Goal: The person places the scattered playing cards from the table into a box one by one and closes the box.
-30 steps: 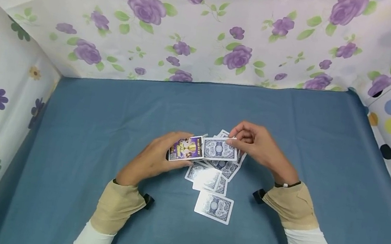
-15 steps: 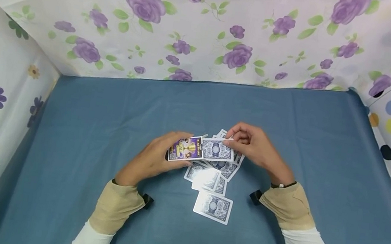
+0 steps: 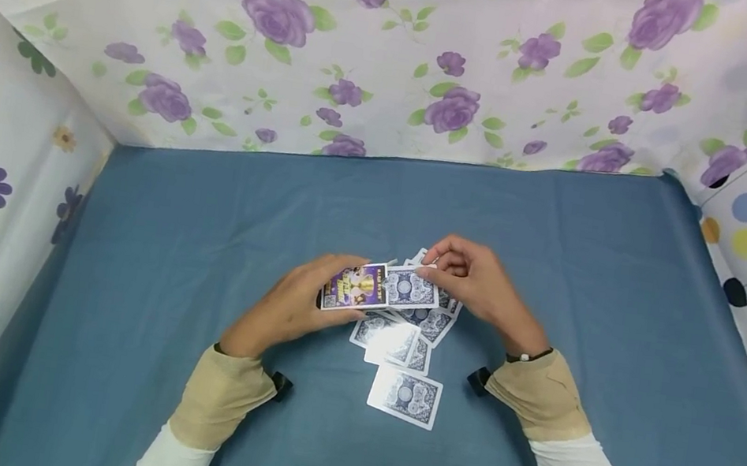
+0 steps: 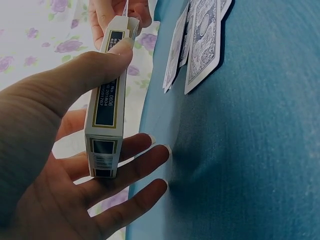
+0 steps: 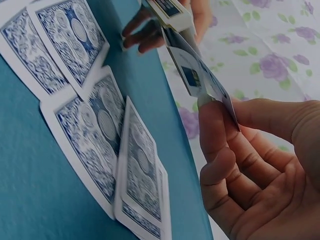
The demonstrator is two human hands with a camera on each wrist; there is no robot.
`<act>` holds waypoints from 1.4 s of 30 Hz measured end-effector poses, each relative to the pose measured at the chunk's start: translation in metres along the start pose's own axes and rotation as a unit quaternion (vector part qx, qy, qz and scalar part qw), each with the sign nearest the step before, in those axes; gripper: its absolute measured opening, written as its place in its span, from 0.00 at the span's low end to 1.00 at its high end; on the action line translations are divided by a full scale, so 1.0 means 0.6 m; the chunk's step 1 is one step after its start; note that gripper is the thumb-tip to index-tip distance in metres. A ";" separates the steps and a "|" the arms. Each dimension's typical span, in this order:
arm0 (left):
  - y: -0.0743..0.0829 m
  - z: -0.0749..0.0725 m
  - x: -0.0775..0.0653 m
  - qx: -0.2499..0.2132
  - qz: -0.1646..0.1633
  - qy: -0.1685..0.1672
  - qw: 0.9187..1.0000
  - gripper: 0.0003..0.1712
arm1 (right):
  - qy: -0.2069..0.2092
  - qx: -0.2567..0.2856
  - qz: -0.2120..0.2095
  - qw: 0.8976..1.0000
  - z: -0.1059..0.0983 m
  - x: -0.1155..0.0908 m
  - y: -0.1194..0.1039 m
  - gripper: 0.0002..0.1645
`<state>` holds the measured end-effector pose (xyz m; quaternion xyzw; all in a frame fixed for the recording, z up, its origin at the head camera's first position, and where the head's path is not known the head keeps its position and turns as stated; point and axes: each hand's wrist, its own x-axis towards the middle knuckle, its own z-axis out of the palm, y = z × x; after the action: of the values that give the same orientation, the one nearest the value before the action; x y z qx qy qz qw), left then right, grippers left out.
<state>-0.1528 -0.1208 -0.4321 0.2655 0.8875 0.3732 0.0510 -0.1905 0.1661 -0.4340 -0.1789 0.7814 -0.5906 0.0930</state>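
Note:
My left hand (image 3: pixel 296 298) grips a small card box (image 3: pixel 356 286) with a purple and gold face, thumb on one narrow side and fingers on the other. Its barcoded end (image 4: pixel 104 157) shows in the left wrist view. My right hand (image 3: pixel 470 278) pinches a playing card (image 3: pixel 412 288) by its far corner, between thumb and fingers. That card has a blue patterned back, and its near end is at the open mouth of the box. Below the box, several more playing cards (image 3: pixel 428 323) lie face down and overlapping on the blue cloth.
One playing card (image 3: pixel 404 396) lies apart, nearer the front, on the blue tablecloth (image 3: pixel 206 201). A flowered sheet (image 3: pixel 396 69) hangs along the back, with patterned sheets at both sides.
My right hand has moved left toward the box, and the pinched card has slid further into its mouth. The left hand and the box have stayed nearly still.

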 end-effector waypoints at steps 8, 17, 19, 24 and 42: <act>-0.002 0.001 0.000 0.003 0.003 -0.003 1.000 0.38 | 0.005 -0.019 0.011 1.000 0.015 -0.002 -0.011 0.11; -0.003 0.004 -0.001 0.006 -0.001 -0.005 1.000 0.38 | 0.003 -0.021 0.026 0.999 0.012 -0.003 0.001 0.11; -0.004 0.004 -0.001 0.005 -0.002 -0.004 1.000 0.38 | -0.005 -0.021 0.034 0.999 0.007 -0.003 0.001 0.13; -0.003 0.002 0.000 0.003 -0.003 0.001 1.000 0.38 | -0.035 -0.007 0.045 0.998 -0.008 -0.003 -0.002 0.16; -0.002 0.001 0.001 0.004 -0.001 0.000 1.000 0.38 | -0.085 0.010 0.040 0.996 0.002 -0.004 0.000 0.12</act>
<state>-0.1537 -0.1208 -0.4333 0.2651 0.8893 0.3694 0.0497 -0.1878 0.1657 -0.4343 -0.1963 0.7712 -0.5768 0.1845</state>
